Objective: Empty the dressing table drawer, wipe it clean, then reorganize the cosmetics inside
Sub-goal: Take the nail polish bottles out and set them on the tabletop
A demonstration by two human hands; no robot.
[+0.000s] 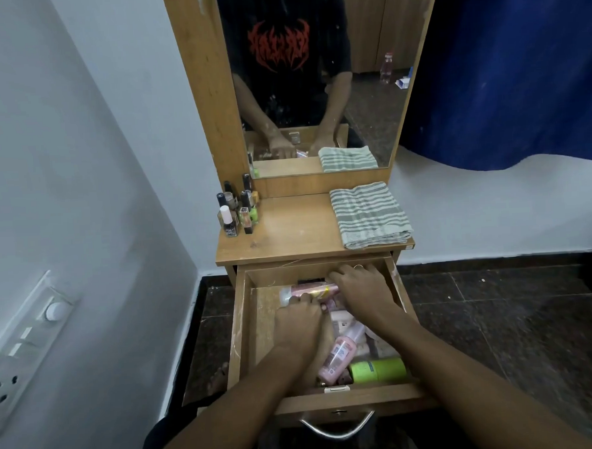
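Deep inside the open wooden drawer (240, 330), emptying is underway. The left hand (298, 322) curls its fingers onto the pink-and-gold plastic tube (311, 289). The right hand (359, 289) lies spread at the far right, its grasp hidden. Next, I judge: lift the tube out onto the wooden tabletop (288, 231).

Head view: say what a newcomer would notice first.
Both hands, the left hand and the right hand, reach into the open drawer at bottom centre, among cosmetics such as a pink bottle and a green bottle near its front. On the tabletop above, a folded striped towel lies on the right and nail polish bottles stand at the back left.
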